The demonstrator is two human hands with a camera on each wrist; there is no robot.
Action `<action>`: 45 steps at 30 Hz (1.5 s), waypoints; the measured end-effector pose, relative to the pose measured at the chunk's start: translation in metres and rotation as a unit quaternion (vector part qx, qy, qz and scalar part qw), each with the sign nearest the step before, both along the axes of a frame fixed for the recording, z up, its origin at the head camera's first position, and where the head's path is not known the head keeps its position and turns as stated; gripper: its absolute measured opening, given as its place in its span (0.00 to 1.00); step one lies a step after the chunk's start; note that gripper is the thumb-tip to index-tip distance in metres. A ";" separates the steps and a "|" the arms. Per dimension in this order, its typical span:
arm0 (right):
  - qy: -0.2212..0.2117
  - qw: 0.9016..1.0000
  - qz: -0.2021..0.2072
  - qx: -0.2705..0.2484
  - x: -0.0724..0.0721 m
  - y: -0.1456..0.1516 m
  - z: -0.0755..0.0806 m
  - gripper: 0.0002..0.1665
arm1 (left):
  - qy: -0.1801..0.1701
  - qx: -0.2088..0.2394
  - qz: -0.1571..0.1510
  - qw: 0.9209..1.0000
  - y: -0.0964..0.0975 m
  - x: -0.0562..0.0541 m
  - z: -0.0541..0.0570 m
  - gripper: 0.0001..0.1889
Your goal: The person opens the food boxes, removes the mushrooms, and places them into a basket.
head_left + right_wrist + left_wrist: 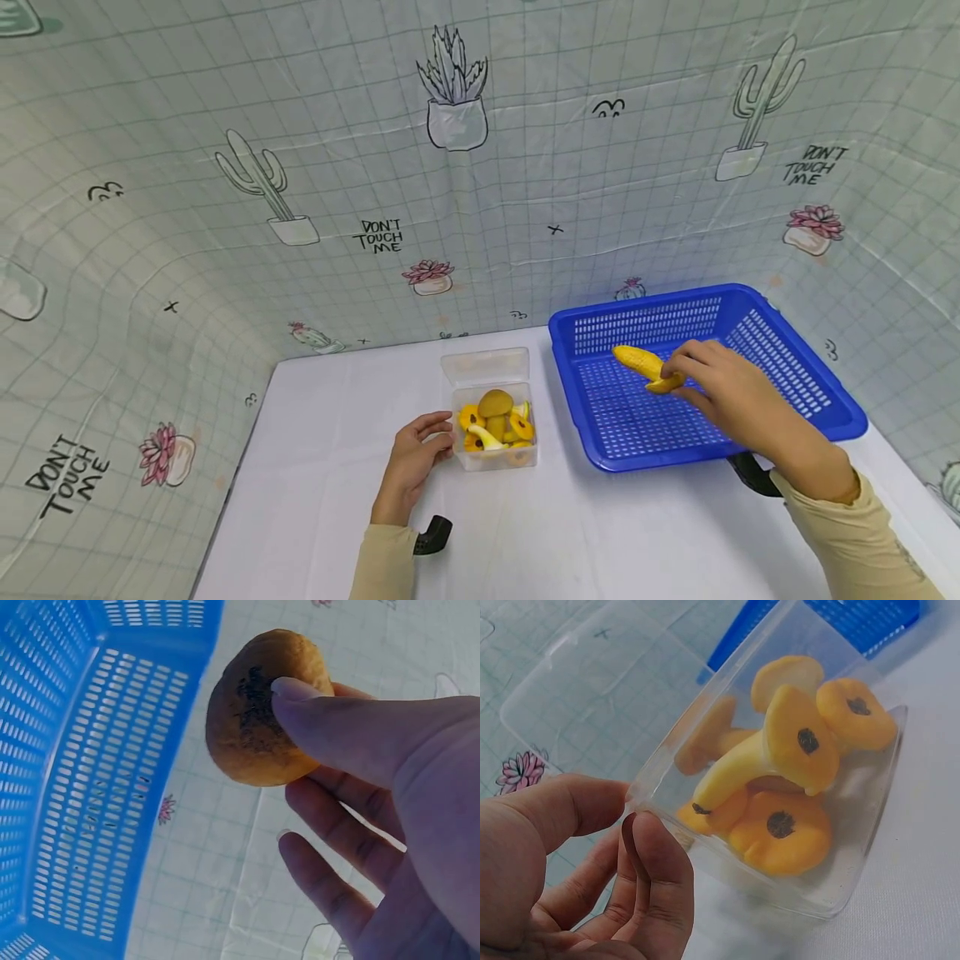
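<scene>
My right hand (723, 387) is above the blue basket and pinches a yellow mushroom (637, 361) between thumb and fingers. Its long stem points left in the head view. Up close in the right wrist view, the mushroom's rounded end (262, 742) shows a dark patch under the thumb. On the left, my left hand (420, 454) grips the near edge of a clear plastic box (840, 889) with thumb and fingertip. Several yellow and orange mushrooms (780, 832) lie heaped inside, some with dark patches; a brownish-capped one (496, 403) sits on top.
The blue perforated basket (588, 425) stands on the white table (517, 533) to the right of the box. Behind the box its clear lid (487, 367) is raised. A cloth (480, 192) printed with cacti hangs at the back and sides.
</scene>
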State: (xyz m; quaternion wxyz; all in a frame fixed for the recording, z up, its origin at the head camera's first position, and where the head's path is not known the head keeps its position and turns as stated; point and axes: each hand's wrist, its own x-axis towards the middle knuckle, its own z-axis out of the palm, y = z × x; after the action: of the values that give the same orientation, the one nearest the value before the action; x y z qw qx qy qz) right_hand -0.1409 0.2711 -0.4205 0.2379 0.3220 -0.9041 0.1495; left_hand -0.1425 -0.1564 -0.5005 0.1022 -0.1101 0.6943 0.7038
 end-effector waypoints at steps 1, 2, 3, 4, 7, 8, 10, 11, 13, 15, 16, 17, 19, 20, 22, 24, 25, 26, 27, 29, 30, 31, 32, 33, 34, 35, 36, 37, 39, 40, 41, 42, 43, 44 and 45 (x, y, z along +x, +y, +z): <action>-0.002 1.000 -0.001 0.002 -0.001 0.000 0.001 0.28 | 0.000 0.000 0.000 1.000 0.000 0.000 0.001 0.20; -0.004 1.000 -0.002 0.004 -0.002 0.000 0.001 0.27 | 0.001 0.000 0.000 1.000 0.000 0.000 0.000 0.20; -0.007 1.000 -0.004 0.007 -0.003 0.000 0.002 0.27 | 0.001 0.000 0.001 1.000 0.000 0.000 0.000 0.20; -0.011 1.000 -0.005 0.008 -0.004 -0.001 0.004 0.26 | 0.004 -0.001 0.000 1.000 0.000 0.000 0.001 0.20; -0.024 0.999 -0.014 0.015 -0.008 -0.004 0.007 0.23 | 0.001 -0.002 0.003 1.000 0.000 -0.001 0.001 0.20; -0.030 0.999 -0.017 0.016 -0.009 -0.005 0.009 0.22 | 0.003 -0.003 0.002 1.000 0.000 -0.001 0.001 0.20; -0.045 0.998 -0.026 0.021 -0.011 -0.007 0.011 0.20 | 0.003 -0.005 0.001 1.000 0.000 -0.001 0.001 0.20; -0.053 0.998 -0.032 0.024 -0.012 -0.008 0.012 0.20 | 0.000 -0.006 0.002 1.000 0.000 0.000 0.001 0.20; -0.056 0.997 -0.037 0.027 -0.014 -0.010 0.013 0.19 | 0.001 -0.008 0.002 1.000 0.001 0.000 0.001 0.20; -0.059 0.997 -0.043 0.028 -0.016 -0.012 0.012 0.19 | -0.001 -0.009 0.003 1.000 0.001 0.001 0.002 0.20; -0.060 0.997 -0.045 0.028 -0.017 -0.013 0.011 0.18 | 0.000 -0.010 0.003 1.000 0.002 0.002 0.002 0.20; -0.062 0.997 -0.045 0.027 -0.018 -0.014 0.010 0.18 | -0.001 -0.010 0.004 1.000 0.002 0.002 0.002 0.20; -0.075 0.996 -0.043 0.026 -0.018 -0.017 0.008 0.18 | -0.003 -0.009 0.004 1.000 0.002 0.002 0.002 0.20; -0.085 0.995 -0.041 0.027 -0.017 -0.019 0.007 0.18 | -0.003 -0.008 0.004 1.000 0.003 0.002 0.002 0.20; -0.101 0.994 -0.031 0.031 -0.015 -0.024 0.004 0.19 | -0.002 -0.006 0.003 1.000 0.003 0.002 0.003 0.20; -0.106 0.994 -0.014 0.033 -0.011 -0.031 0.002 0.19 | -0.001 -0.004 0.003 1.000 0.003 0.002 0.003 0.20; -0.104 0.994 -0.007 0.035 -0.010 -0.036 0.001 0.19 | 0.000 -0.004 0.003 1.000 0.003 0.002 0.003 0.20; -0.101 0.994 0.000 0.035 -0.009 -0.040 0.000 0.20 | 0.001 -0.003 0.003 1.000 0.003 0.002 0.003 0.20; -0.098 0.995 0.008 0.034 -0.008 -0.045 -0.001 0.20 | 0.002 -0.003 0.003 1.000 0.003 0.002 0.004 0.20; -0.091 0.995 0.021 0.035 -0.005 -0.055 -0.002 0.20 | 0.002 -0.004 0.004 1.000 0.003 0.002 0.003 0.20; -0.089 0.995 0.026 0.035 -0.004 -0.061 -0.002 0.20 | 0.002 -0.004 0.005 1.000 0.003 0.002 0.003 0.20; -0.087 0.995 0.031 0.034 -0.002 -0.066 -0.003 0.20 | 0.002 -0.005 0.005 1.000 0.002 0.002 0.003 0.20; -0.087 0.995 0.038 0.033 -0.002 -0.070 -0.003 0.21 | 0.002 -0.005 0.006 1.000 0.002 0.001 0.002 0.20; -0.084 0.995 0.044 0.033 -0.001 -0.075 -0.004 0.21 | 0.002 -0.005 0.007 1.000 0.002 0.001 0.002 0.20; -0.081 0.995 0.049 0.032 0.000 -0.080 -0.004 0.21 | 0.002 -0.006 0.008 1.000 0.002 0.001 0.002 0.20; -0.078 0.995 0.056 0.032 0.001 -0.084 -0.004 0.22 | 0.003 -0.006 0.007 1.000 0.002 0.001 0.001 0.20; -0.074 0.995 0.061 0.030 0.001 -0.088 -0.004 0.22 | 0.004 -0.006 0.007 1.000 0.002 0.001 0.001 0.20; -0.070 0.995 0.067 0.030 0.002 -0.092 -0.003 0.23 | 0.004 -0.005 0.007 1.000 0.002 0.001 0.000 0.19; -0.066 0.994 0.076 0.031 0.003 -0.099 -0.002 0.23 | 0.004 -0.003 0.008 1.000 0.002 0.001 0.000 0.19; -0.066 0.994 0.079 0.033 0.003 -0.102 -0.001 0.23 | 0.004 -0.002 0.007 1.000 0.002 0.001 0.000 0.19; -0.066 0.994 0.081 0.036 0.003 -0.105 0.000 0.23 | 0.006 0.000 0.006 1.000 0.002 0.001 0.000 0.19; -0.068 0.993 0.082 0.040 0.003 -0.108 0.000 0.23 | 0.006 0.001 0.006 1.000 0.002 0.001 0.000 0.19; -0.069 0.993 0.083 0.046 0.003 -0.111 0.001 0.23 | 0.007 0.002 0.006 1.000 0.002 0.002 0.001 0.20; -0.070 0.993 0.086 0.049 0.003 -0.114 0.001 0.23 | 0.007 0.003 0.006 1.000 0.002 0.002 0.001 0.20; -0.073 0.992 0.090 0.052 0.003 -0.116 0.002 0.23 | 0.008 0.003 0.006 1.000 0.002 0.002 0.002 0.20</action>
State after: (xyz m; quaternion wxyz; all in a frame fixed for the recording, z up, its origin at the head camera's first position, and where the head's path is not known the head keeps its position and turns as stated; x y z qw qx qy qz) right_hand -0.1384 0.1548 -0.4190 0.1401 0.4024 -0.8928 0.1462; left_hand -0.1404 -0.1546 -0.4990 0.0930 -0.1081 0.6927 0.7070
